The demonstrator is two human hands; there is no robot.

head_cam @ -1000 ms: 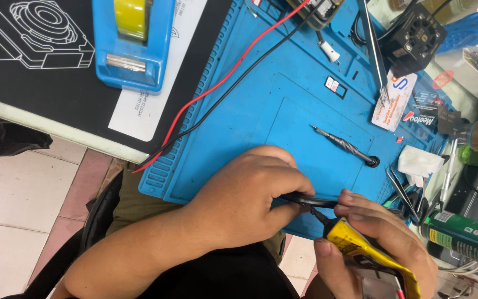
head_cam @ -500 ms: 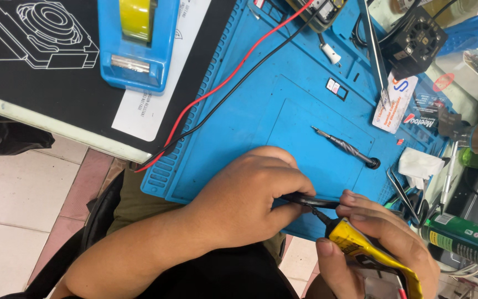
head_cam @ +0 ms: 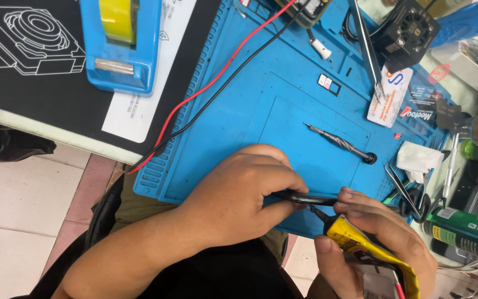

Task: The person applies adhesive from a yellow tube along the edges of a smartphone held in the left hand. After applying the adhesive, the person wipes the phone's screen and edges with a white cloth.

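The view shifts slightly: the blue tape dispenser [head_cam: 120,41] and the blue mat [head_cam: 283,116] now sit a little further right in the picture than a second ago. The left hand [head_cam: 239,194] and right hand [head_cam: 377,243] show no visible shift of grip on the thin dark piece [head_cam: 305,198] or yellow tube [head_cam: 360,246].

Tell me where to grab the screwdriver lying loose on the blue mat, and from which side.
Grip the screwdriver by its dark ridged handle, just short of the round end cap. It lies flat on the blue mat, thin tip pointing up-left, cap down-right. Probably best to come from above, pinching across the handle: both long sides are bare mat, while tweezers crowd the cap end.
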